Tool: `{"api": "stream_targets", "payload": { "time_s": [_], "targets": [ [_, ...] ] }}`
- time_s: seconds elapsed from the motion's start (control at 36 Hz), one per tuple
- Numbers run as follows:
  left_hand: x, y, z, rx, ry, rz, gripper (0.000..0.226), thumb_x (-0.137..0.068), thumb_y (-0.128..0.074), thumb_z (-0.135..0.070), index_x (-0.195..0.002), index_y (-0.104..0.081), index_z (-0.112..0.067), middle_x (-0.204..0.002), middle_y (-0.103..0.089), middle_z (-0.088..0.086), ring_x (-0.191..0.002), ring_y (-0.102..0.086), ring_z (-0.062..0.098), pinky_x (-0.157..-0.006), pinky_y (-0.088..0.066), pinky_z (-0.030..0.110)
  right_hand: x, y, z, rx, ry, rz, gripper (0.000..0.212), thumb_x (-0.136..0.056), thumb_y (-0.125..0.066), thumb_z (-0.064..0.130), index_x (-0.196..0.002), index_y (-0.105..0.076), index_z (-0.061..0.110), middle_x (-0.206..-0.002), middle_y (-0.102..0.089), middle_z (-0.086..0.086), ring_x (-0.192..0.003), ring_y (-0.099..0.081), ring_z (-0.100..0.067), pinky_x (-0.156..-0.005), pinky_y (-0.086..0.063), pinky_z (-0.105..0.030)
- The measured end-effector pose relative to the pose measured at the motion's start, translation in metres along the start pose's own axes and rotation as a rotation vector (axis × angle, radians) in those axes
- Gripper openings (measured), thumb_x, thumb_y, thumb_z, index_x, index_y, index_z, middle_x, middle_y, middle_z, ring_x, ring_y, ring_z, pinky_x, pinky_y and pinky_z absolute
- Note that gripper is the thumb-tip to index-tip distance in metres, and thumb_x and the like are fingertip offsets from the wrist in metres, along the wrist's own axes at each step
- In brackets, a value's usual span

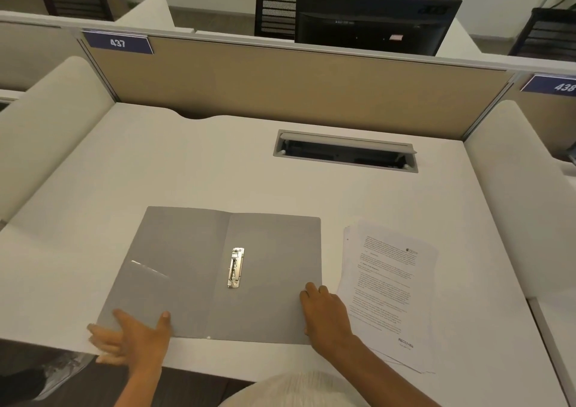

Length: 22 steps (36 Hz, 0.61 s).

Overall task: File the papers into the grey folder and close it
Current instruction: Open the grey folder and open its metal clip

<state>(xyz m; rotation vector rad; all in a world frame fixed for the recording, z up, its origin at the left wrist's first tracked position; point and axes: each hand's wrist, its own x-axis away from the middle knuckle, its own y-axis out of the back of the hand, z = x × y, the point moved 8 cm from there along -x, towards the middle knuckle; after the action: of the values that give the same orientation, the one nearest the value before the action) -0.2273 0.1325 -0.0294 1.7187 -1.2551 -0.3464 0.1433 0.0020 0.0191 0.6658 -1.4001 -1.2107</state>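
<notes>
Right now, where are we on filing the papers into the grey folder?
Done: the grey plastic folder lies open flat on the white desk, its metal clip bare. In hand: the left hand and right hand rest on its near corners. Left: the stack of printed white papers sits beside it, unfiled; the folder is not closed.

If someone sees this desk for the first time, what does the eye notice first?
First, the grey folder lying open near the desk's front edge, its metal clip shining beside the fold. The left hand and right hand rest on its near corners, and the stack of papers waits just right of it.
</notes>
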Motion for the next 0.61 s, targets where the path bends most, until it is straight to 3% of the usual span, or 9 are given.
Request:
{"api": "stream_targets", "payload": {
  "time_s": [0.17,0.28,0.39,0.61],
  "targets": [
    [0.009,-0.025,-0.029,-0.235,-0.205,0.188,0.104,-0.086,-0.081,-0.038,-0.162,-0.018,-0.006,-0.172,0.003,0.021,-0.159,0.013,0.042,-0.121,0.008,0.070,-0.002,-0.003,0.001,0.020,-0.013,0.011,0.052,-0.093,-0.076,0.021,-0.138,-0.051,0.013,-0.140,-0.053,-0.009,-0.119,-0.056,-0.025,-0.103,-0.046,-0.036],
    [0.026,-0.046,-0.046,-0.298,-0.341,0.320,0.123,-0.081,-0.082,-0.049,-0.165,-0.002,-0.008,-0.173,0.013,0.018,-0.159,0.016,0.040,-0.124,0.005,0.066,-0.004,-0.006,0.005,0.055,-0.020,0.038,0.054,-0.087,-0.080,0.013,-0.134,-0.054,0.009,-0.136,-0.053,-0.012,-0.115,-0.056,-0.027,-0.098,-0.047,-0.038],
    [0.032,-0.061,-0.055,-0.345,-0.382,0.380,0.134,-0.075,-0.082,-0.060,-0.165,0.004,-0.008,-0.172,0.017,0.017,-0.159,0.016,0.040,-0.124,0.004,0.065,-0.006,-0.009,0.007,0.092,-0.025,0.072,0.054,-0.085,-0.082,0.008,-0.132,-0.055,0.006,-0.134,-0.053,-0.014,-0.115,-0.056,-0.029,-0.097,-0.048,-0.039],
    [0.026,-0.073,-0.051,-0.413,-0.387,0.404,0.140,-0.073,-0.077,-0.069,-0.163,0.011,-0.008,-0.172,0.020,0.017,-0.159,0.016,0.041,-0.125,0.000,0.064,-0.027,-0.006,0.024,0.102,-0.007,0.094,0.058,-0.081,-0.085,0.019,-0.130,-0.056,0.006,-0.135,-0.051,-0.015,-0.117,-0.053,-0.029,-0.096,-0.045,-0.039]
  ]
}}
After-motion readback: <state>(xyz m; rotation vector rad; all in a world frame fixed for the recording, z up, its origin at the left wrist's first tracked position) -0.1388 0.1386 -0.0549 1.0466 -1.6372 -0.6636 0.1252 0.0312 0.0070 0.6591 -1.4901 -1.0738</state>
